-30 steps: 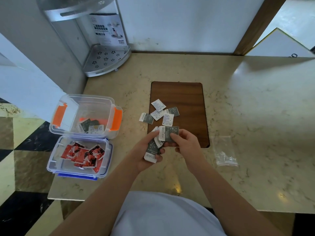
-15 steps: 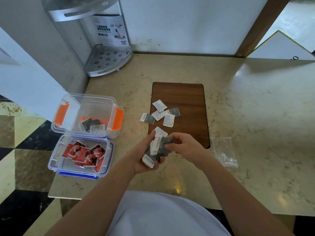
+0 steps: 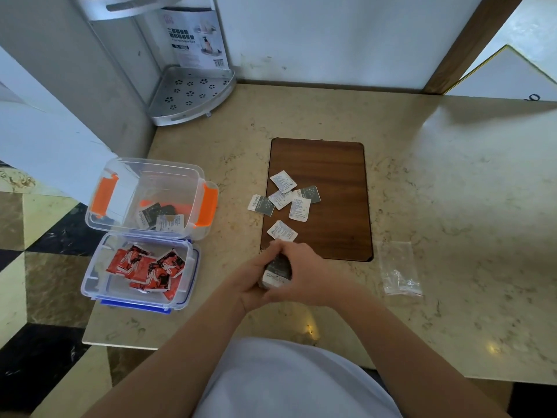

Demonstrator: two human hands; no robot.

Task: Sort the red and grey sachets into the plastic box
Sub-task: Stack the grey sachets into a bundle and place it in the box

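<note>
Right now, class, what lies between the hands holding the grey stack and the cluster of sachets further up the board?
In the head view, one white-faced sachet lies on the board, alone.

Two plastic boxes [image 3: 150, 197] sit at counter's [image 3: 422, 206] left edge, one behind the other. Wooden board [image 3: 325, 164] right of them, loose sachets [image 3: 297, 208] on it; hands just before it.

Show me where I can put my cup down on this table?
Bare counter lies right of the wooden board, beyond the plastic bag. The board's far half is bare too. It is crowded by the two boxes and the loose sachets.
</note>
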